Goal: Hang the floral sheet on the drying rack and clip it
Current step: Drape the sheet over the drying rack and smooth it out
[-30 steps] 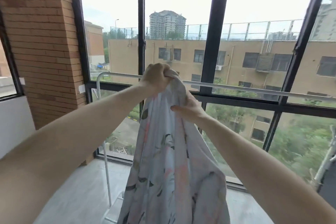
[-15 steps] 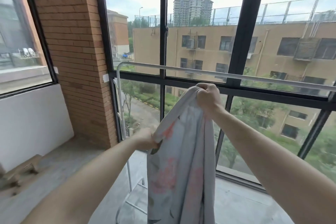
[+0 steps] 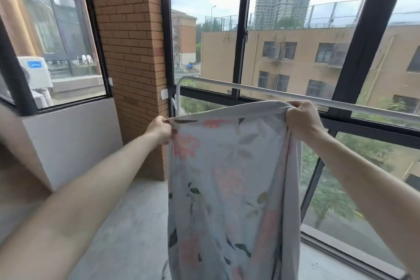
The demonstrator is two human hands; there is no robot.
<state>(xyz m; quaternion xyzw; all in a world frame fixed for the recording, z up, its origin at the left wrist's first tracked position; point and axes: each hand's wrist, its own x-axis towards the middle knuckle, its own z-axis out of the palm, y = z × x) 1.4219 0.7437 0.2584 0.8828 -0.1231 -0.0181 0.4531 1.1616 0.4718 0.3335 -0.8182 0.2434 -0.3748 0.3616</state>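
The floral sheet (image 3: 227, 184), pale grey with pink flowers and dark leaves, hangs spread between my hands in front of the window. My left hand (image 3: 159, 129) pinches its upper left corner. My right hand (image 3: 302, 119) is fisted around a bunched part of the top edge. The white drying rack's top bar (image 3: 261, 91) runs left to right just behind and slightly above the sheet's top edge. The sheet does not touch the bar. No clips are visible.
A tall black-framed window (image 3: 241, 29) stands right behind the rack. A brick pillar (image 3: 129, 52) rises on the left, with a low grey wall (image 3: 68, 138) beside it. The floor (image 3: 127, 234) below is bare concrete.
My left hand slid out to the left along the top edge, spreading the sheet wide. My right hand stayed gripping the fabric near the bar. The view turned left.
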